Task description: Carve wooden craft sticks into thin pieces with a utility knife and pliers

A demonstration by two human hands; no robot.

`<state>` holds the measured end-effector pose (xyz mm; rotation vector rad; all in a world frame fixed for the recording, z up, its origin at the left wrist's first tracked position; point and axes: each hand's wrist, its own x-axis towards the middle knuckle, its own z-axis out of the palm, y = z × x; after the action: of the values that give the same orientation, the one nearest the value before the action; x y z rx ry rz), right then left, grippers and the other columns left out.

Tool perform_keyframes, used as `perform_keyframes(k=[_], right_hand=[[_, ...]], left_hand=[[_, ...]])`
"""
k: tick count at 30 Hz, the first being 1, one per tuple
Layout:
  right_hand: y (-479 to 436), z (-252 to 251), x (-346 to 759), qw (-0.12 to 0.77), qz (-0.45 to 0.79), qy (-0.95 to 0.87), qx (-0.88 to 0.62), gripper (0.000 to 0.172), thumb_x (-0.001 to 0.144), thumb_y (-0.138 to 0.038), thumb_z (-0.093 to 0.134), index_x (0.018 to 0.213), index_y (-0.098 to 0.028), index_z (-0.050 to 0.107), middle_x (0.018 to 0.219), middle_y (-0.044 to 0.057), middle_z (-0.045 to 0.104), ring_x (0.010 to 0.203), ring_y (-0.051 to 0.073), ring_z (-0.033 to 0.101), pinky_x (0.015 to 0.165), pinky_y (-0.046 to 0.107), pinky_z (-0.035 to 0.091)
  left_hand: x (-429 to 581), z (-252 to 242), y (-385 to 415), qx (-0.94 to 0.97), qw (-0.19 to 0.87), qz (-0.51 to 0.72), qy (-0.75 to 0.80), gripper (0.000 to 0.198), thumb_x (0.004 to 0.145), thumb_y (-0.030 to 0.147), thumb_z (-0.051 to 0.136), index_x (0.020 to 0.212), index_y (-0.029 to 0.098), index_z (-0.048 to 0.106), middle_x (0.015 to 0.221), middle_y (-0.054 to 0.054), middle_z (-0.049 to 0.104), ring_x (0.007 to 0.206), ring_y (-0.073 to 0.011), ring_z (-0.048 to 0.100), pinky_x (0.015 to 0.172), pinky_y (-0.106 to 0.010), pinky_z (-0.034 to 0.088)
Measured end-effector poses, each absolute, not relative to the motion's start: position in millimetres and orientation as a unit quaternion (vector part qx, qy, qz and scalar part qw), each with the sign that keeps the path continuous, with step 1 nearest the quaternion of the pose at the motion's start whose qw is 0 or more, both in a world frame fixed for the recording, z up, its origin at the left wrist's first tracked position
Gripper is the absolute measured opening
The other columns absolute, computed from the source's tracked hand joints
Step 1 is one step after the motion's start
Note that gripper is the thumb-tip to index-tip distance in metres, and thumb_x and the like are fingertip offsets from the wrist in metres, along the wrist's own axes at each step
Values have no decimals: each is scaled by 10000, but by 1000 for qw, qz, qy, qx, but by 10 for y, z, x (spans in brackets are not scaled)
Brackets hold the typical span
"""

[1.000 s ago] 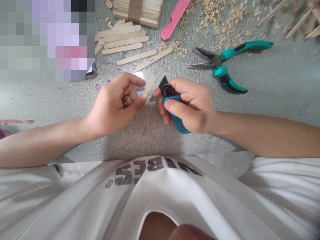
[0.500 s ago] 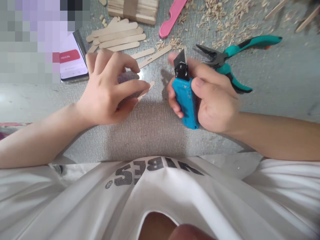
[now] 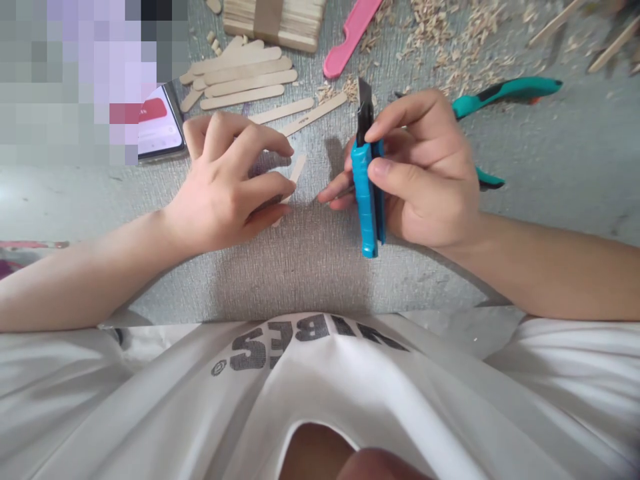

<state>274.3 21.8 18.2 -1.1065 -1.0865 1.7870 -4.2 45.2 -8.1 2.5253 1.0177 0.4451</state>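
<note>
My right hand (image 3: 425,170) holds a blue utility knife (image 3: 365,193) between thumb and fingers, its blade pointing away from me and clear of the table. The lower fingers of that hand are stretched out behind the handle. My left hand (image 3: 230,180) rests on the table, thumb and forefinger closed on a short wooden craft stick (image 3: 299,175). One end of this stick shows past the fingertips; its middle is hidden. Just beyond the left hand lie two longer craft sticks (image 3: 317,115), one with a dark mark.
Several loose craft sticks (image 3: 250,83) and a banded bundle (image 3: 295,27) lie at the back. A pink tool (image 3: 345,50), wood shavings (image 3: 450,40), and teal-handled pliers (image 3: 505,93) partly behind my right hand lie farther right. A phone (image 3: 163,127) sits at left.
The knife has turned in my right hand, so its narrow edge now faces me, and the lower fingers have straightened. My left hand has shifted slightly right, with the short stick tilted more upright.
</note>
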Motion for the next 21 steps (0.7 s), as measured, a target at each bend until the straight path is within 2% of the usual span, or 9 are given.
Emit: perform_keyframes(k=[3,5,10,14,16,18,21], right_hand=[[255,201,2767,361,714,-420,-428,410,908,-443,907,1035,-305,543,959,-44,724,867,182,830,721,275,673],[268,206,2778,346,721,-419,-430,386,900,-439,914,996,-293,570,945,-34,731,854,188,830,707,276,674],[281,190,2822,325,746,-412,-410,251,908,-403,895,926,-248,698,838,11,740,785,221,824,662,314,689],[325,216,2875,289,790,-397,-368,136,946,-343,817,976,-222,761,954,34,783,965,246,858,822,358,728],[347,243,2890,249,817,-388,-346,177,939,-318,824,1085,-231,776,1062,31,804,1057,247,856,850,355,726],[356,260,2890,219,835,-385,-327,288,934,-325,846,1203,-252,770,1135,27,810,1074,238,855,800,320,718],[342,258,2866,247,837,-396,-285,364,917,-312,890,1257,-294,764,1130,-7,816,1050,204,858,796,279,714]], left_hand=[[-59,-100,456,904,177,164,352,402,998,622,694,923,227,705,1405,-143,740,1285,-418,531,1039,-650,317],[-65,-104,460,901,186,171,352,419,993,642,710,933,228,699,1396,-154,736,1281,-415,536,1049,-658,322],[-66,-114,471,883,225,187,366,508,966,685,736,1265,277,774,1476,-161,686,1306,-447,527,1101,-717,310],[-88,-151,487,895,203,178,356,571,944,709,759,1343,300,770,1529,-155,667,1309,-460,510,1081,-714,316],[-94,-157,481,900,189,190,345,563,948,706,764,1331,293,768,1519,-161,672,1292,-456,523,1057,-696,338],[-91,-149,465,900,175,200,345,556,953,706,762,1304,276,766,1503,-172,680,1285,-458,529,1049,-688,347],[-77,-124,437,899,165,182,364,592,934,728,778,1247,226,757,1515,-197,670,1316,-469,507,1086,-704,328]])
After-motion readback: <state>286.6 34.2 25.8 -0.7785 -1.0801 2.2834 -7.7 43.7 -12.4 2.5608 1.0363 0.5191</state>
